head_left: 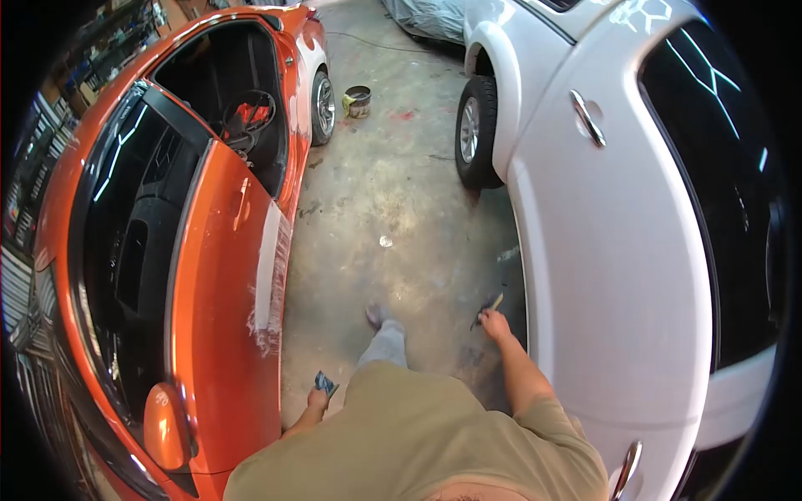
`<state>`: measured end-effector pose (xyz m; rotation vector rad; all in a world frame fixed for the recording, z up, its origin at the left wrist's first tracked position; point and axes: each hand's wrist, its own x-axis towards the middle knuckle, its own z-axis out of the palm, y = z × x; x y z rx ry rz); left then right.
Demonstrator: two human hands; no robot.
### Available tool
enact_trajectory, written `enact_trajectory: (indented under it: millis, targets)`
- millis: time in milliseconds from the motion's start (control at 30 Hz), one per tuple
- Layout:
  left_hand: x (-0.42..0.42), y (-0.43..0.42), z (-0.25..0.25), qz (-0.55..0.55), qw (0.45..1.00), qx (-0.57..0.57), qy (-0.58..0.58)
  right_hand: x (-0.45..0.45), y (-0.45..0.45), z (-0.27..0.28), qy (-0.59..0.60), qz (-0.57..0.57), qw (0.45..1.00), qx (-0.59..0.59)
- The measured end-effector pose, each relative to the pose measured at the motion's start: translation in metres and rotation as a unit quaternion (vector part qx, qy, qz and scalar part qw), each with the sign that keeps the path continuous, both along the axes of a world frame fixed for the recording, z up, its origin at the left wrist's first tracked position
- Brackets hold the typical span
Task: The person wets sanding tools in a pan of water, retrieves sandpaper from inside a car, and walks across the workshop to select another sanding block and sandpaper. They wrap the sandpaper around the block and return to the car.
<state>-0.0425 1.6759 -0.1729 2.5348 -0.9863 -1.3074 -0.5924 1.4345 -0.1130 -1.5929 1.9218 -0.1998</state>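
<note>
My left hand (317, 398) is low in the view, beside the orange car's door (225, 292), closed on a small dark flat piece (325, 383) whose kind I cannot make out. Farther right, my right hand (494, 323) is wrapped round a tool (496, 302) with a light wooden handle and a dark end. It is near the white vehicle's side and not touching it. The orange door carries a whitish, roughly scraped or filled strip (268, 275) along its lower part.
The white vehicle (610, 250) stands on the right with its front wheel (472, 134). A dark bucket (357, 102) with a yellowish cloth is on the concrete floor (376, 184) ahead. A cable crosses the floor; a covered car (430, 17) is behind.
</note>
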Motion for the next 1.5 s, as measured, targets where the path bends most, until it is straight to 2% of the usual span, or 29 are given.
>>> enact_trajectory:
  millis: [67,100,200,267,300,333,400,433,467,500,600,700,733,833,967,1000,1033,1100,1167,1233,1300,1367,1433,1500]
  targets:
    - [0.009,-0.029,-0.035,-0.036,0.999,0.034,-0.016,0.017,-0.085,0.022,-0.016,-0.024,0.999,-0.037]
    - [0.013,-0.045,-0.057,-0.02,0.998,0.055,-0.026,0.024,-0.122,0.03,-0.024,-0.034,0.997,-0.058]
    - [0.027,-0.151,-0.06,0.0,0.998,0.051,-0.026,0.031,-0.208,0.013,-0.016,-0.035,0.994,-0.098]
    - [0.036,-0.248,-0.047,0.005,1.0,0.019,-0.017,0.015,-0.235,-0.028,0.02,-0.023,0.999,-0.036]
    - [0.035,-0.289,-0.042,0.008,1.0,0.009,-0.008,0.007,-0.243,-0.043,0.056,-0.006,0.998,0.039]
    - [0.038,-0.342,-0.038,-0.038,0.999,0.011,-0.002,0.0,-0.253,-0.057,0.091,0.01,0.989,0.112]
    - [0.054,-0.455,-0.025,-0.119,0.993,-0.008,-0.024,-0.012,-0.26,-0.088,0.044,-0.063,0.977,0.197]
    - [0.065,-0.505,-0.04,-0.074,0.996,-0.052,-0.01,-0.017,-0.264,-0.088,0.092,0.061,0.976,0.19]
    - [0.065,-0.566,-0.024,-0.074,0.996,-0.052,-0.016,-0.019,-0.271,-0.087,0.134,0.183,0.958,0.177]
    - [0.064,-0.623,-0.008,-0.057,0.993,-0.103,0.017,-0.013,-0.282,-0.087,0.172,0.303,0.924,0.156]
    - [0.051,-0.783,0.034,-0.081,0.981,-0.176,0.001,0.018,-0.329,-0.067,0.163,0.289,0.921,0.202]
    - [0.043,-0.904,0.052,-0.054,0.977,-0.203,0.046,0.034,-0.411,-0.072,0.124,0.208,0.937,0.252]
    - [0.035,-0.941,0.064,-0.049,0.983,-0.173,0.031,0.033,-0.448,-0.077,0.111,0.173,0.942,0.264]
    - [0.042,-0.996,0.036,-0.048,0.98,-0.191,0.012,0.025,-0.567,-0.083,0.074,0.08,0.954,0.279]
    - [0.065,-1.028,-0.006,0.015,0.999,-0.044,0.023,0.012,-0.762,-0.066,0.008,-0.073,0.96,0.272]
    - [0.071,-1.04,-0.002,0.03,0.999,-0.042,0.012,0.014,-0.817,-0.062,-0.016,-0.109,0.963,0.247]
    - [0.075,-1.048,0.003,0.048,0.998,-0.035,0.003,0.015,-0.872,-0.063,-0.032,-0.12,0.97,0.207]
    - [0.071,-1.073,0.014,0.101,0.995,-0.022,0.0,0.008,-0.984,-0.084,-0.043,-0.049,0.996,0.055]
    - [0.065,-1.108,0.028,0.171,0.985,-0.02,0.007,0.029,-1.095,-0.076,-0.073,-0.047,0.995,-0.05]
    - [0.063,-1.133,0.014,0.185,0.982,-0.029,0.011,0.059,-1.197,-0.062,-0.106,-0.028,0.983,-0.15]
    - [0.063,-1.164,0.009,0.182,0.983,0.003,-0.003,0.116,-1.277,0.014,-0.208,-0.071,0.97,-0.098]
    - [0.079,-1.2,-0.002,0.144,0.988,0.047,0.008,0.17,-1.338,0.057,-0.328,-0.148,0.928,-0.099]
    - [0.092,-1.251,0.009,0.139,0.986,0.092,0.024,0.206,-1.394,0.072,-0.37,-0.201,0.905,-0.062]
    - [0.116,-1.314,0.034,0.13,0.989,0.059,0.031,0.237,-1.443,0.076,-0.405,-0.221,0.886,-0.032]
